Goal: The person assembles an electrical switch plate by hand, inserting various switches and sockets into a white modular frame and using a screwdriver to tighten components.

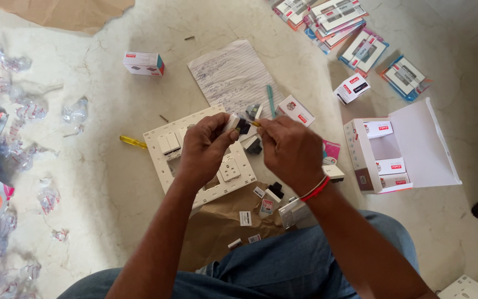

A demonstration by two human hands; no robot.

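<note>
Your left hand [206,148] pinches small switch module [236,124] above white switch plate [197,160] on floor. Right hand [289,149] fingers closed around yellow-tipped tool [255,123] at module. Keep module steady, tool tip square, pressure light.

Both hands work at centre frame above the white switch plate [200,158], left hand [208,147] and right hand [289,149] nearly touching. At 12 o'clock a lined paper sheet [230,75] and teal pen [271,99] lie flat, no bar to passage. At 3 o'clock an open white carton [399,149] stands raised and blocks a low sweep. At 1 to 2 o'clock, stacked small boxes [333,19] crowd the floor [112,182]. At 9 o'clock, bare floor gives free passage up to the yellow screwdriver [133,142]; beyond it, crumpled plastic wrappers [29,111]. At 6 o'clock, loose small parts [266,205] on brown paper [222,227] lie against the person's knees.
</note>
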